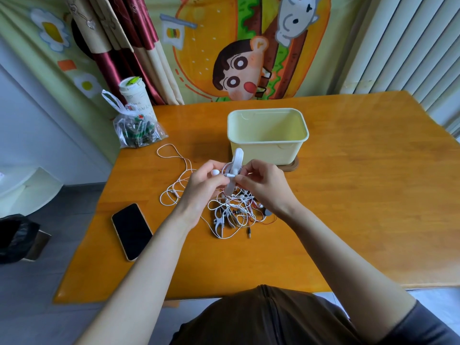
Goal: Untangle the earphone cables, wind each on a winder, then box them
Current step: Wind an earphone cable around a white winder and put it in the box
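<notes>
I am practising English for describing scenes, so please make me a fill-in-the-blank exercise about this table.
1. The left hand and the right hand hold a white ____ together.
2. The phone lies to the ____ of the tangled cables.
3. Inside, the yellow box is ____.
Answers: winder, left, empty.

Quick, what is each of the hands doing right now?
Left hand: closed, holding the white winder and an earbud.
Right hand: closed, pinching the white cable at the winder.

hands (264, 186) cover the winder (237, 156) middle; cable tangle (232, 213) strands indistinct.
</notes>
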The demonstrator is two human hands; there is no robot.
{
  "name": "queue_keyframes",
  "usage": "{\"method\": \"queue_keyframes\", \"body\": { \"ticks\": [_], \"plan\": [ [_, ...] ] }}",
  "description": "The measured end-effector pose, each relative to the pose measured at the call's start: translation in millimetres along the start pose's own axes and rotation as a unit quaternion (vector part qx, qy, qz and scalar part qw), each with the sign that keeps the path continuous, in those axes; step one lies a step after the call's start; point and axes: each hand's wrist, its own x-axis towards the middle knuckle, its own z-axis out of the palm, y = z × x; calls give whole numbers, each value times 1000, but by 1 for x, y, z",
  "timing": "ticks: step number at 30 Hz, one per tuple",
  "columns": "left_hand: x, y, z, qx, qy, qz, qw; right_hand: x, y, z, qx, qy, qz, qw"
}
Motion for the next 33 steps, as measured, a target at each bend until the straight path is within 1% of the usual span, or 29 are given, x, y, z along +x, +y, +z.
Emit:
{"method": "queue_keyframes", "body": {
  "ticks": [2, 8, 14, 17, 19, 22, 28, 33],
  "plan": [
    [0, 0, 1, 1, 3, 10, 1000, 0, -1, -1, 3, 2, -2, 1000],
    [-1, -1, 4, 6, 43, 43, 998, -2, -4, 1, 20, 7, -1, 1000],
    [1, -3, 9, -26, 80, 26, 996, -3, -3, 6, 36, 32, 6, 999],
    [1, -5, 9, -37, 79, 5, 996, -2, 0, 8, 66, 40, 11, 997],
    [1, -5, 7, -36, 69, -8, 997, -1, 4, 10, 95, 33, 26, 995],
    [0, -6, 6, -29, 54, -13, 998, 1, 6, 10, 99, 7, 25, 995],
    [-3, -6, 9, -20, 51, -11, 998, 3, 11, 6, 170, -32, 47, 984],
    [-1, -11, 12, -16, 47, -17, 999, 3, 19, 5, 169, -43, 55, 983]
  ]
}}
